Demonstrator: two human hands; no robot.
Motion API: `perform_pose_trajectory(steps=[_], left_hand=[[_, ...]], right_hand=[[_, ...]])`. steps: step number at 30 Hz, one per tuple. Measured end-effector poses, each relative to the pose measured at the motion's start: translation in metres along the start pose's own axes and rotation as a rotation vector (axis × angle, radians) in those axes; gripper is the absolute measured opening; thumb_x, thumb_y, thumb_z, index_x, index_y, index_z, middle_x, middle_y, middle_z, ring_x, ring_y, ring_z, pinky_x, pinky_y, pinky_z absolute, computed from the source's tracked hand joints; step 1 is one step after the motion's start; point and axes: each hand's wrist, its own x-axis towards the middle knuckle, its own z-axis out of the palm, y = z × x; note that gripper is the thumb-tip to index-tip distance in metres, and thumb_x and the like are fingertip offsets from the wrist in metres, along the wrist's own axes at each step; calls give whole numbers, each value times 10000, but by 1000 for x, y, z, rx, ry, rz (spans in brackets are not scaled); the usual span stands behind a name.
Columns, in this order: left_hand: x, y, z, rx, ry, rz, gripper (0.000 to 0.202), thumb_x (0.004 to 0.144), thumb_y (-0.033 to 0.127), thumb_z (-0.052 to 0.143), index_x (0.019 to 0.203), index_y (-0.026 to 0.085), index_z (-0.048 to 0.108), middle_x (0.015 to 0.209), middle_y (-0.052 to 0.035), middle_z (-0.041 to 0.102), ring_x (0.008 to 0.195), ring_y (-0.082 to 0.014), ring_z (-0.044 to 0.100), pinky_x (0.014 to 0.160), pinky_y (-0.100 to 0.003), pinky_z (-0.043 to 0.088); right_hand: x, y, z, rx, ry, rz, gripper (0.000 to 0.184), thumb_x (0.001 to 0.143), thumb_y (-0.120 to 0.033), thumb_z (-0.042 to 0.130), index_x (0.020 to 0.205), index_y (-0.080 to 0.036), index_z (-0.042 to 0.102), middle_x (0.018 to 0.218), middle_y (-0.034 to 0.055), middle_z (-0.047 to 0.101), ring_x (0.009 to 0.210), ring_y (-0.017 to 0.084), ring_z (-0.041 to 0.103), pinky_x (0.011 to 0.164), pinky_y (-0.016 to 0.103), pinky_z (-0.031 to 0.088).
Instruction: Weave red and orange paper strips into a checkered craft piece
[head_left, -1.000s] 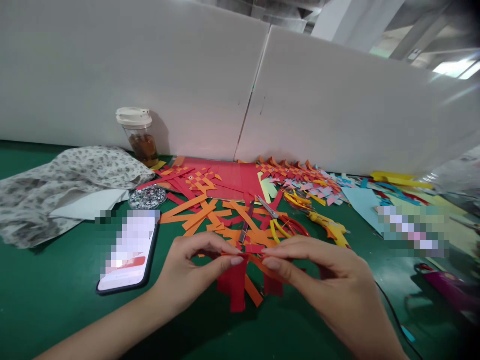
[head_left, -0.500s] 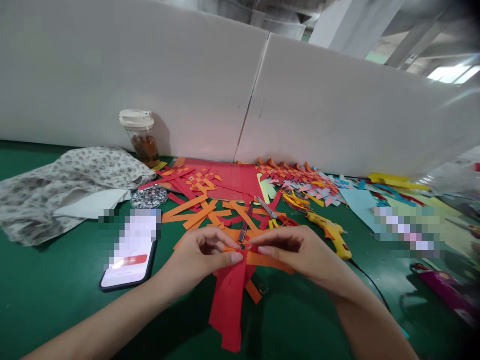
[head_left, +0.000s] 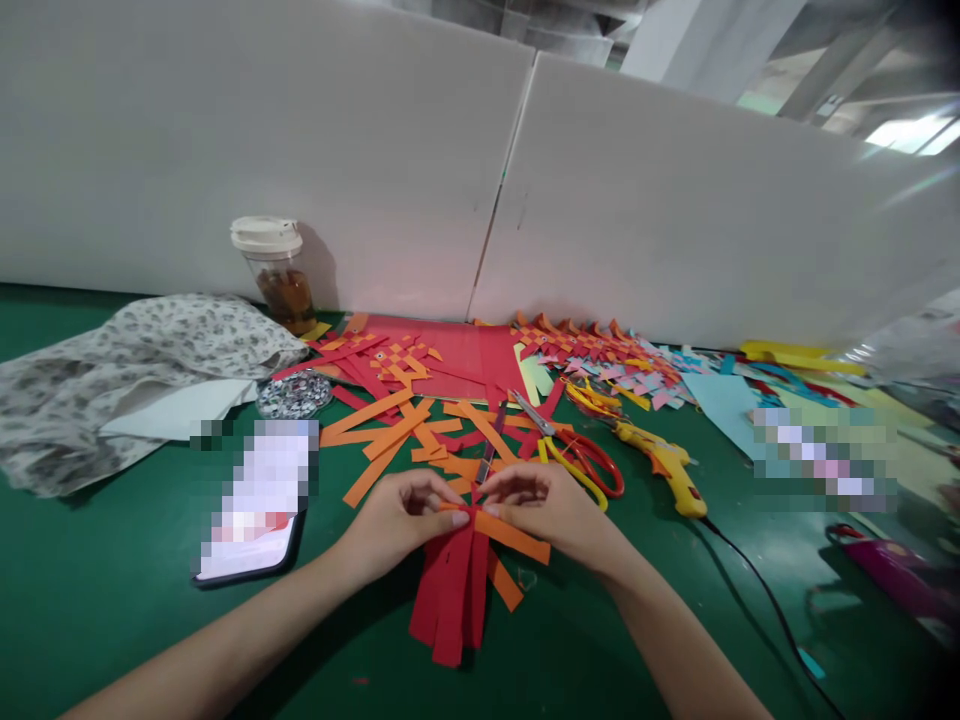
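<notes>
Red paper strips (head_left: 448, 590) hang down from between my two hands, joined at the top with an orange paper strip (head_left: 521, 538) that points right. My left hand (head_left: 405, 525) pinches the upper left of this woven piece, thumb in front. On its right side, my right hand (head_left: 536, 505) pinches the top, where the red and orange strips cross. Fingers hide part of the crossing. Just beyond the hands lie loose orange strips (head_left: 390, 450) and scissors (head_left: 577, 455) with red and yellow handles.
A phone (head_left: 259, 500) lies on the left, near a patterned cloth (head_left: 150, 370) and a lidded drink cup (head_left: 277, 280). Woven paper fish (head_left: 405, 358) lie at the back. To the right are a yellow glue gun (head_left: 667, 465) with its cord and a purple object (head_left: 892, 575).
My right hand has moved left, closer to my left hand. The red strips have spread, with another now hanging on the right. The scissors' handles have come into view.
</notes>
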Motion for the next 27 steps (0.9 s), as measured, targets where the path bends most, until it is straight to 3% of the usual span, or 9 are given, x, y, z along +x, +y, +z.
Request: perform_pose_trajectory(steps=[6, 19, 27], left_hand=[[0, -1, 0, -24, 15, 8, 187, 638, 273, 731, 711, 160, 602, 639, 29, 621, 548, -77, 530, 542, -209, 376], [0, -2, 0, -1, 11, 23, 185, 646, 284, 722, 717, 162, 603, 640, 24, 616, 553, -86, 531, 537, -210, 378], [-1, -2, 1, 32, 13, 26, 197, 657, 316, 707, 729, 168, 600, 684, 0, 645, 555, -101, 547, 531, -226, 391]], right_hand=[[2, 4, -2, 48, -4, 34, 173, 659, -284, 680, 788, -170, 685, 678, 8, 648, 630, 113, 595, 584, 218, 450], [2, 3, 4, 76, 2, 34, 191, 633, -309, 701, 755, -163, 682, 718, 34, 693, 684, 145, 646, 670, 262, 504], [-2, -1, 3, -6, -49, -3, 202, 709, -337, 649, 814, -171, 693, 785, 43, 706, 751, 166, 653, 701, 275, 504]])
